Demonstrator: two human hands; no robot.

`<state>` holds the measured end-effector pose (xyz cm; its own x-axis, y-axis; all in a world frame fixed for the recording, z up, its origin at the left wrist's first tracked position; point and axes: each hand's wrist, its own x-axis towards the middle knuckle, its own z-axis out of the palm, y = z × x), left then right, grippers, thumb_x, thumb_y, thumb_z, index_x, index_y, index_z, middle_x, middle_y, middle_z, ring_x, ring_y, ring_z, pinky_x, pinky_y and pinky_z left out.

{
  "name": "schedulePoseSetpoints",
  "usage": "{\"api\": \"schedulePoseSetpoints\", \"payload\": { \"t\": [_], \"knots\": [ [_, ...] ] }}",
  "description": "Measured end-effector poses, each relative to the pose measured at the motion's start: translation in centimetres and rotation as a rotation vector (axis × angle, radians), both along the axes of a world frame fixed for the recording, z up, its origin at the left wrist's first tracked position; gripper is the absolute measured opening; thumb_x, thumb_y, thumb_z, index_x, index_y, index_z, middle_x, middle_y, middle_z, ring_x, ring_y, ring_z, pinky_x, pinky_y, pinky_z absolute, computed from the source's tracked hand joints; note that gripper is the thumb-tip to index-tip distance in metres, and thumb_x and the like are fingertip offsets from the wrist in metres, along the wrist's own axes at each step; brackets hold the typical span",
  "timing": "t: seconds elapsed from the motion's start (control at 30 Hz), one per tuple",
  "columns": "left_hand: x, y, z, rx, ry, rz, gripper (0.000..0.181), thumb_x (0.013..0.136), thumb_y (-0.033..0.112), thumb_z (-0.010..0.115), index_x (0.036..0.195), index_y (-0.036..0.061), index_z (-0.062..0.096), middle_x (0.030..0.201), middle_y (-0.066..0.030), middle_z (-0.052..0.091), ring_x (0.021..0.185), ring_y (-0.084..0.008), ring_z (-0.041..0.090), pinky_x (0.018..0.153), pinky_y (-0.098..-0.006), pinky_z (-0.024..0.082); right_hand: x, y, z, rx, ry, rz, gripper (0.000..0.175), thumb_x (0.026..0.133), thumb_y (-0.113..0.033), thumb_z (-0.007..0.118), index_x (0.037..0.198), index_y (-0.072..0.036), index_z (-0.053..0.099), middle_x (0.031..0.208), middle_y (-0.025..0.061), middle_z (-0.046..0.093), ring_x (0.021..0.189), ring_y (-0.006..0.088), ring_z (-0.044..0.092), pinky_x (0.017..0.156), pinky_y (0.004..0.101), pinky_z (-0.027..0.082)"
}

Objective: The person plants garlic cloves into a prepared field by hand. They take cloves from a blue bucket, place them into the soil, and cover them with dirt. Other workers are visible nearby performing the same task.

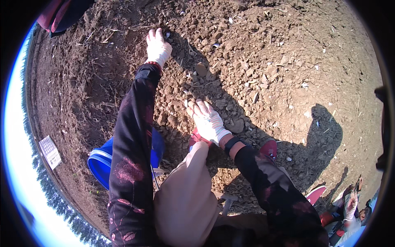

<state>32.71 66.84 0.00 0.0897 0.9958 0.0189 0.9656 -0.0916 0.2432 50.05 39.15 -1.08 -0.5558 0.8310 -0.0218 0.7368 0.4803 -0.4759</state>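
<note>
My left hand [158, 49], in a white knit glove, reaches down to the loose brown soil [129, 77] in the upper middle of the view. A small white piece [167, 34] lies just right of its fingertips. Nearer to me, my right hand [208, 120] wears a white striped glove and is low over the clods, its fingers pointing up and left. Another small white piece [185, 103] shows at its fingertips; whether it is gripped I cannot tell. The left hand's fingertips are partly hidden against the ground.
A blue bucket [100, 169] stands or leans beside my left forearm, partly behind it. My red shoes [269, 148] are below the hands. White bits, stalks and a flat clod [201, 69] dot the soil. A printed white board [50, 152] is at left; a person [351, 203] sits lower right.
</note>
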Motion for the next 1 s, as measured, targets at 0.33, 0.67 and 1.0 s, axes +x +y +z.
{"api": "schedulePoseSetpoints", "payload": {
  "t": [0.33,0.67,1.0],
  "knots": [
    [2.6,-3.7,2.1,0.132,-0.123,-0.173,0.052,0.084,0.008,0.056,0.135,0.0153,0.050,0.143,-0.0159,0.045,0.129,-0.0346,0.046,0.104,-0.0399,0.044,0.1,0.2,0.7,-0.129,0.026,-0.012,0.051,0.087,-0.017,0.051,0.137,-0.010,0.048,0.143,0.0090,0.043,0.133,0.0309,0.039,0.113,0.0424,0.030],
    [6.7,-15.2,-0.1,0.275,-0.109,-0.240,0.049,0.094,0.029,0.052,0.132,-0.0027,0.048,0.136,-0.0277,0.046,0.125,-0.0482,0.040,0.107,-0.0531,0.033,9.9,5.9,6.1,0.090,0.218,-0.130,0.032,0.082,-0.015,0.055,0.113,-0.009,0.061,0.122,0.0081,0.058,0.114,0.0282,0.054,0.092,0.0434,0.046],
    [5.7,-17.4,-3.0,0.210,0.167,-0.261,0.056,0.095,0.036,0.054,0.140,0.0047,0.043,0.145,-0.0191,0.041,0.132,-0.0427,0.037,0.109,-0.0537,0.031,33.1,5.0,11.7,0.005,-0.153,-0.460,0.031,0.091,-0.016,0.050,0.120,-0.013,0.062,0.124,0.0099,0.060,0.113,0.0311,0.055,0.098,0.0416,0.043]
  ]
}}
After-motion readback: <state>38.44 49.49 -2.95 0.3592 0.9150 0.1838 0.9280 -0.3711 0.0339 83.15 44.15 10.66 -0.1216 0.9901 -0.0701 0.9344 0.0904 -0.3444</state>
